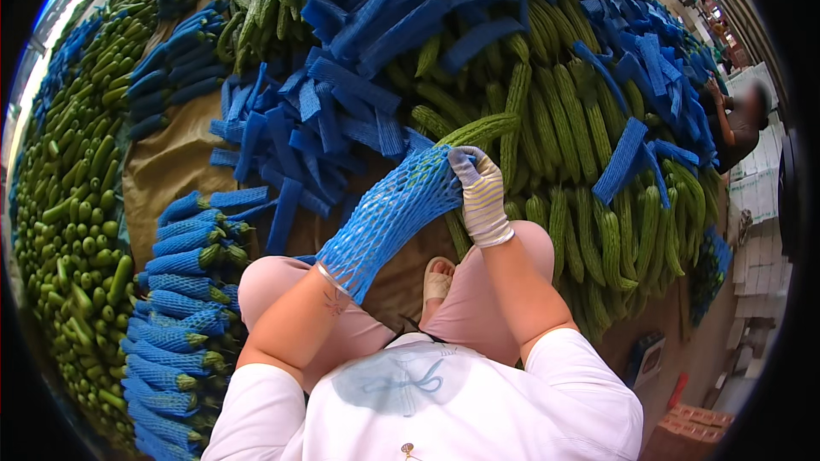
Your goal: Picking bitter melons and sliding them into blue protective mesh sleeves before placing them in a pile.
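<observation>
A blue foam net sleeve (376, 213) is stretched over my left hand (400, 189) and wrist. Through the mesh, that hand seems closed round the near end of a long, ridged bitter gourd (485, 130); its fingers are mostly covered. The gourd's far part sticks out of the net, pointing right. My right hand (480, 192), in a pale striped glove, pinches the net's far rim beside the gourd. Beyond it lie bare bitter gourds (559, 119) in a large pile. Loose, flat blue net sleeves (299, 111) are heaped ahead of my left hand.
At my left, netted gourds (175, 324) lie in a stacked row. Farther left spreads a heap of shorter green vegetables (85, 239). Brown cloth (171, 162) covers part of the ground. White boxes (756, 196) and another person (739, 124) are at the right.
</observation>
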Motion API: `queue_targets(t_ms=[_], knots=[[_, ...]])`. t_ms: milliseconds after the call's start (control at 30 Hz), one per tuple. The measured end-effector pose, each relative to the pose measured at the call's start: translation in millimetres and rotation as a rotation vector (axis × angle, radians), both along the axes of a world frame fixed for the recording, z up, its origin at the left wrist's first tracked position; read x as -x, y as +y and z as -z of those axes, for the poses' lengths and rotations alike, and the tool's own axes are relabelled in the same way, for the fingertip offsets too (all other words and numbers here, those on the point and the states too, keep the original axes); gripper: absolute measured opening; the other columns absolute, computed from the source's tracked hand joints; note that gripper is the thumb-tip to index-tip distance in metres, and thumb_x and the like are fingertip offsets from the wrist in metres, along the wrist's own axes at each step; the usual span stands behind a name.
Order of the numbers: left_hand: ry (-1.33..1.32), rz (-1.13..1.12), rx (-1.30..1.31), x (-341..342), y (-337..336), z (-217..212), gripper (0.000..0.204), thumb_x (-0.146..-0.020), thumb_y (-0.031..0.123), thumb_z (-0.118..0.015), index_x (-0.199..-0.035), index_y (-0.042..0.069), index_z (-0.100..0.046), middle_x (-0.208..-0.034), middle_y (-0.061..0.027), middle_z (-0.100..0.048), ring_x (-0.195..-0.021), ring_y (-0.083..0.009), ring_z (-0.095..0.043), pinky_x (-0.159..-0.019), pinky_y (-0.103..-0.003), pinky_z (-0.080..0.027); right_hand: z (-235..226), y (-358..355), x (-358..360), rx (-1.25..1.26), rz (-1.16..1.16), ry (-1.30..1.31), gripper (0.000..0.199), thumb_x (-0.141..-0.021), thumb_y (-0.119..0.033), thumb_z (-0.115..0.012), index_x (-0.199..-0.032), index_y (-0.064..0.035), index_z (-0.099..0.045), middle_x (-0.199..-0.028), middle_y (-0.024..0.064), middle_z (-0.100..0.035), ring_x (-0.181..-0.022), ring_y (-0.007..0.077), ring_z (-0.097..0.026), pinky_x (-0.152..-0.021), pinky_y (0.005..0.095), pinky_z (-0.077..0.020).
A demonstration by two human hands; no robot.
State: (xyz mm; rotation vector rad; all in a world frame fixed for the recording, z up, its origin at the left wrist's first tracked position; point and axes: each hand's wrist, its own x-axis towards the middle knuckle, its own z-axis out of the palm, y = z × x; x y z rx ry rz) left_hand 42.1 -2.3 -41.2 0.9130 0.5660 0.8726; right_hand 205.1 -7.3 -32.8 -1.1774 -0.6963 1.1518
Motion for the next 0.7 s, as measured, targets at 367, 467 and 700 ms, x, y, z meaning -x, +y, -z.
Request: queue_targets(t_ms=[367,467,700], knots=[[-0.364,-0.02,0.385,4,-13,-40,0.04,-0.085,-0.001,-0.055,-0.125,0.0,-0.049,-0.12,-0.0113,-0.057,-0.107,-0.0191,-0.058,-0.092,-0.032,-0.049,34,35,-120,0.15,0.486,-0.831,0.057,-0.082,-0.034,-0.068,-0.123,-0.0015,-0.047,-0.113,0.0126,-0.056,-0.094,0.0206,-0.056,-0.082,0.0324,-0.0454],[-0.206,-0.118,0.251,5,-25,-34,0.049,-0.081,-0.009,-0.056,-0.128,0.003,-0.049,-0.121,-0.0099,-0.056,-0.111,-0.0181,-0.055,-0.096,-0.03,-0.044,6,15,-63,0.154,0.123,0.222,0.061,-0.08,-0.037,-0.07,-0.126,-0.006,-0.045,-0.121,0.0121,-0.051,-0.103,0.0248,-0.054,-0.089,0.0401,-0.0438],[0.515,0.25,-0.446,45,-18,-63,0.028,-0.09,0.008,-0.057,-0.117,-0.001,-0.057,-0.102,-0.0048,-0.064,-0.095,-0.0126,-0.059,-0.088,-0.026,-0.045,-6,-6,-23,0.097,0.073,0.469,0.036,-0.078,-0.031,-0.07,-0.099,-0.0055,-0.055,-0.082,0.0062,-0.057,-0.071,0.0169,-0.057,-0.064,0.0309,-0.0503]])
